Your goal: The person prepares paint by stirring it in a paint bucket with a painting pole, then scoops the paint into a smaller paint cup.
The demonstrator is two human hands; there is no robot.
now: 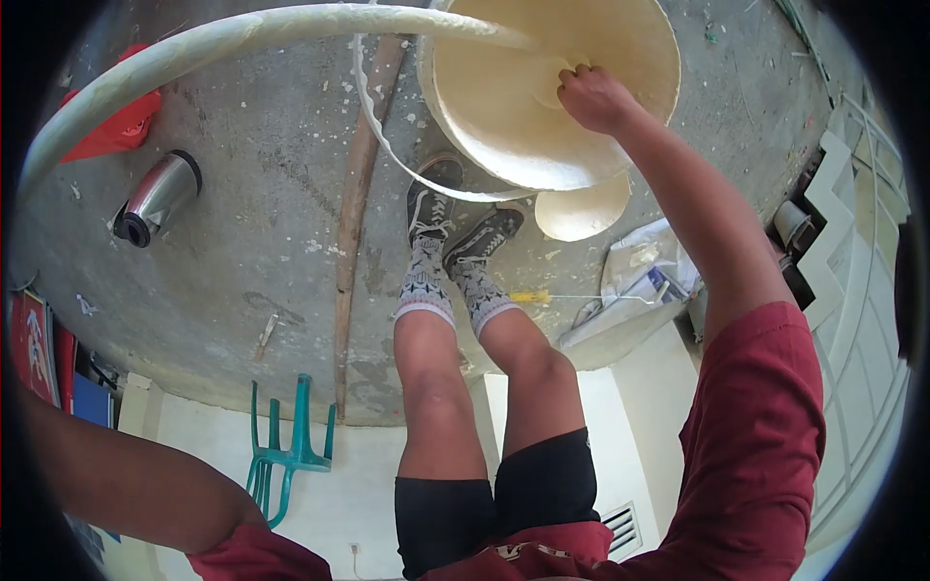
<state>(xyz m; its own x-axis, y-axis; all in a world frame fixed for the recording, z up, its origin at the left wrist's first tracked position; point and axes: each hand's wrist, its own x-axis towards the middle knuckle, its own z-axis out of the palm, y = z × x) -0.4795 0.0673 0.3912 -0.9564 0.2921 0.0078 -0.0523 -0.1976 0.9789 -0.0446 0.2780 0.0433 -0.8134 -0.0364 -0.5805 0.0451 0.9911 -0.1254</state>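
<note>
A large cream-coloured round shell (504, 155), hollow like a wide bowl, stands over the floor at the top of the view. Inside it is my right hand (596, 99), its fingers curled at the pale inner surface; what they grip, if anything, is hidden. A long, pale, curved tube (223, 44) arches from the left edge to the shell. Around the shell's lower left side loops a thin whitish strip (387, 145). My left forearm leaves the view at the left, and the left hand is not seen.
A wooden pole (356, 213) lies on the speckled floor beside my shoes (481, 235). At the left are a metal flask (163, 197) and a red bag (121, 121). A green plastic chair (291, 450) is lower left. Near my right arm lies a white sack (644, 266).
</note>
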